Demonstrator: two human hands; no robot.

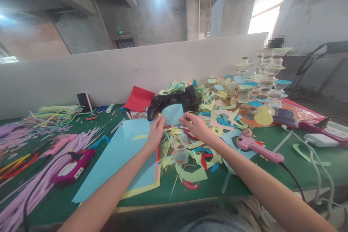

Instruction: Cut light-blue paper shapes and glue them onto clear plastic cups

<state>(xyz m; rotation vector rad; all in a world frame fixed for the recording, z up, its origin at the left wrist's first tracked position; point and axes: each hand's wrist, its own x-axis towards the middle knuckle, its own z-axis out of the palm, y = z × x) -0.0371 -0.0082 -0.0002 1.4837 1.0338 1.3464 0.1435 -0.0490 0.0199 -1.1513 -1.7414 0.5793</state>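
A small light blue sheet of paper is held up above the heap of scraps, creased or slightly bent. My left hand pinches its left edge, and my right hand grips its lower right edge. Just under my right hand are a red curved shape and a thin silvery edge, too small to make out. Below the hands stands a clear plastic cup among cut paper scraps. Left of my left hand lies a stack of large blue sheets, with pink and yellow sheets beneath.
A pink glue gun lies at right, its cord hanging off the edge. Stacked clear cups with paper discs rise behind it. A black plastic bag and red sheet are at back. Purple strips and a magenta box sit left.
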